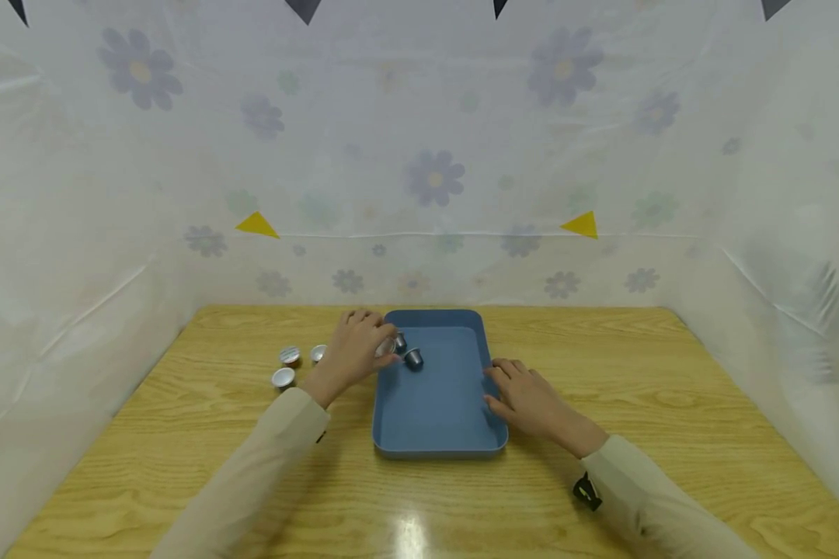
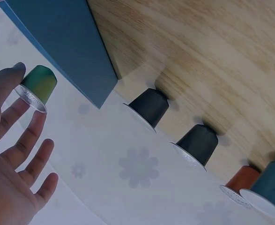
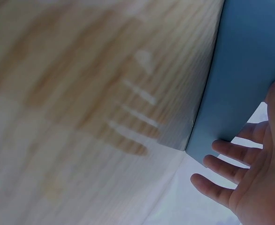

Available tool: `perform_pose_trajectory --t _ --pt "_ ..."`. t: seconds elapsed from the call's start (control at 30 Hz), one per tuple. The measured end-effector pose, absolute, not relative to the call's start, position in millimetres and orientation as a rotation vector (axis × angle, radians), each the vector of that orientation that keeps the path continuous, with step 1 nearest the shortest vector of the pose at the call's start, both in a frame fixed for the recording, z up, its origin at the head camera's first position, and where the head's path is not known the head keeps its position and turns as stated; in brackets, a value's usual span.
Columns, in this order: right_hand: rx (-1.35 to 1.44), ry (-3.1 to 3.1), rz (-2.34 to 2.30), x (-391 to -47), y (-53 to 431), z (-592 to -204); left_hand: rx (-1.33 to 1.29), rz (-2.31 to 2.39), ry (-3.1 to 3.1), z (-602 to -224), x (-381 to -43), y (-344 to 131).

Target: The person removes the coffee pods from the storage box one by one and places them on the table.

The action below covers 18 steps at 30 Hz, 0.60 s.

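Left grip [image 1: 356, 341] pinching the green coffee capsule [image 2: 41, 84], I should ease it gently into the blue tray [image 1: 436, 411], right grip [image 1: 534, 401] uncurled alongside.

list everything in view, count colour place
table: one, yellowish wood, centre
tray: one, blue, on table
dark capsules: two, grey, in tray
green capsule: one, green-yellow, in left hand
black capsules: two, black, left of tray
orange capsule: one, orange, left of tray
teal capsule: one, teal, same place
floral sheeting: count unclear, whitish, around table
yellow triangles: two, yellow, rear sheeting
dark triangles: four, grey, head view's top
left hand: one, bare, tray's left edge
right hand: one, bare, tray's right side
sleeves: two, beige, arms
wrist items: two, black, cuffs
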State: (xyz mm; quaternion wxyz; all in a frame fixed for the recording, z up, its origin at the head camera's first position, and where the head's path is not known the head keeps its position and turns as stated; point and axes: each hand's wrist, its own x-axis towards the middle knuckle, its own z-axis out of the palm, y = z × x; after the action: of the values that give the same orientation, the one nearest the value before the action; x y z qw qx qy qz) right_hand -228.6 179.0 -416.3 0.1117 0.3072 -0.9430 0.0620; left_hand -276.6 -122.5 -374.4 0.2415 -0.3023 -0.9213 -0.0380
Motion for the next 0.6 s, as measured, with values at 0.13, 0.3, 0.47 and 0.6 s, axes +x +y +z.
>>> perform_pose_trajectory --t 0.13,0.3,0.47,0.6 --pt "0.9 -2.768 0.178 -228.6 179.1 -415.7 -0.803 -0.093 -2.548 -374.2 -276.8 -127.1" --pt "0.904 -2.761 0.176 -228.4 179.1 -414.9 -0.79 -0.07 -2.545 -374.2 -275.0 -133.8" --pt "0.906 -2.761 0.173 -228.4 179.2 -415.3 -0.763 -0.048 -2.562 -375.8 -273.3 -139.9" --pt "0.897 -2.773 0.179 -228.6 179.3 -416.7 -0.73 -0.037 -2.586 -377.0 -271.7 -143.5"
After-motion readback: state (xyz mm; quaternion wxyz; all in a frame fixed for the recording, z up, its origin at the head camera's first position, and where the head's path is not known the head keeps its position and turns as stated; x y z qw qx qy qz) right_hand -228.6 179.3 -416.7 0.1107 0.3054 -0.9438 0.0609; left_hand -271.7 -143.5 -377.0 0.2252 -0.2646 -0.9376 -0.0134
